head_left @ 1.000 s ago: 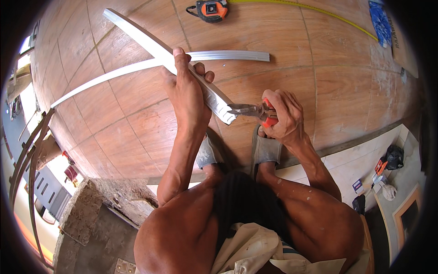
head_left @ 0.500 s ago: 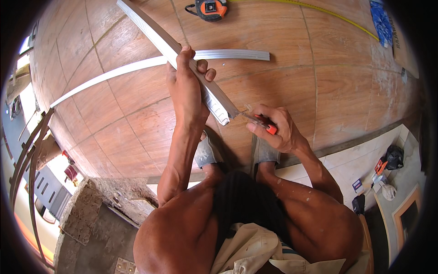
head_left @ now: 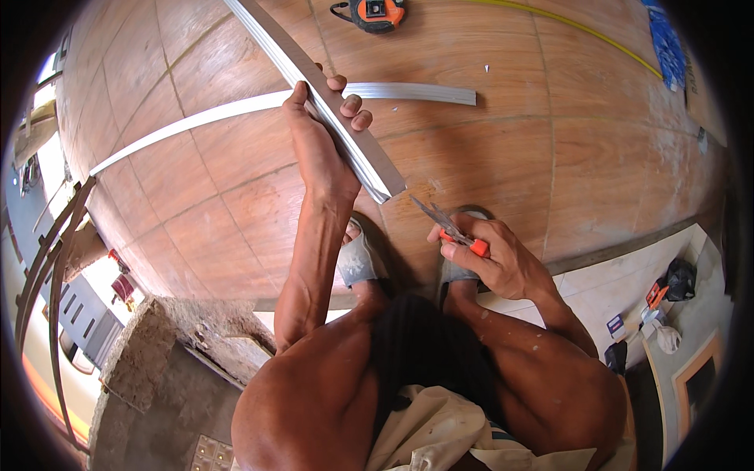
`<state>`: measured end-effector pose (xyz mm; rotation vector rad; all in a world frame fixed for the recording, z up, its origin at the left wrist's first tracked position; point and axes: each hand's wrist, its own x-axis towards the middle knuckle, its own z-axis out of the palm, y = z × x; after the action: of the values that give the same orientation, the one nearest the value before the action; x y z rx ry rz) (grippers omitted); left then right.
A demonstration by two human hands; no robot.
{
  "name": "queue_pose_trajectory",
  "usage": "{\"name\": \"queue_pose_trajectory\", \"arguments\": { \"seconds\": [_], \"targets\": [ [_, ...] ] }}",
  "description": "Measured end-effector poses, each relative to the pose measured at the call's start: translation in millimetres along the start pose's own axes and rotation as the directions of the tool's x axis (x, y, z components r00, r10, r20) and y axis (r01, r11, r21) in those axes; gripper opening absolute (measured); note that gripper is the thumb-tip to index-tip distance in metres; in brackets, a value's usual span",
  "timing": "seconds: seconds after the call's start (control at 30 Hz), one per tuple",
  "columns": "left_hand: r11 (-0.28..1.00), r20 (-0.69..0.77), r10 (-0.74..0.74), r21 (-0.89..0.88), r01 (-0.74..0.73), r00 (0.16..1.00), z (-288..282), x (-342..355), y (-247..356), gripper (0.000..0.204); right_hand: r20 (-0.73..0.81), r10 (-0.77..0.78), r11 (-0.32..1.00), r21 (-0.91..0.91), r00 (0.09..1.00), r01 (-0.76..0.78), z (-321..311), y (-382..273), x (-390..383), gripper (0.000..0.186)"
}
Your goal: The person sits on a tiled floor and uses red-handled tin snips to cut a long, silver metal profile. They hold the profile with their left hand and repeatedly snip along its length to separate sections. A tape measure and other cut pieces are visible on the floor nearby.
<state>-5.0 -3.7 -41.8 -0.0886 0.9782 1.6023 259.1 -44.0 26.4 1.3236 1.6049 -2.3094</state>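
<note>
My left hand [head_left: 322, 153] grips a long pale metal channel [head_left: 364, 161] held diagonally, fingertips wrapped over its upper side. My right hand [head_left: 503, 259] is closed on red-handled snips [head_left: 452, 228], whose blades point up-left just below and right of the channel's lower end, apart from it. Behind the held piece, a second pale strip [head_left: 412, 92] lies crosswise on the wood-look tiled floor [head_left: 605, 173], with small white scraps near it. My feet in grey sandals [head_left: 357, 255] are under my hands.
An orange-black tape measure [head_left: 375, 14] and yellow tape [head_left: 589, 31] lie ahead; blue plastic [head_left: 666, 47] is at upper right. A step edge crosses near my feet; bags [head_left: 680, 279] and tools sit on white tiles at right. Dark railing [head_left: 59, 259] and broken concrete [head_left: 157, 337] are at left.
The snips have pulled away from the channel's end, moving down and right with my right hand. The channel has turned in my left hand and its lower end has risen slightly.
</note>
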Motion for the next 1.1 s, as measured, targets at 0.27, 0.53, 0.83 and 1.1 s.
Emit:
{"name": "queue_pose_trajectory", "arguments": {
  "seconds": [0.27,0.53,0.83,1.1],
  "targets": [
    [0.997,0.041,0.035,0.063,-0.038,0.999,9.8,-6.9,-8.3,0.043,-0.056,-0.026,0.992,-0.125,0.998,0.019,12.3,6.5,4.9,0.029],
    [0.994,0.044,0.108,0.009,-0.108,0.993,12.3,-8.5,-7.0,0.047,-0.079,-0.041,0.995,-0.091,0.996,0.034,15.0,-11.0,6.0,0.024],
    [0.99,0.128,0.134,0.014,-0.137,0.983,11.9,-11.2,-4.3,0.054,-0.141,-0.088,0.981,-0.185,0.986,0.061,19.2,-9.2,4.2,0.032],
    [0.987,0.162,0.139,0.056,-0.15,0.977,15.9,-11.9,-2.3,0.059,-0.113,-0.008,0.975,-0.22,0.994,-0.017,17.1,-17.8,2.8,0.039]
  ]
}}
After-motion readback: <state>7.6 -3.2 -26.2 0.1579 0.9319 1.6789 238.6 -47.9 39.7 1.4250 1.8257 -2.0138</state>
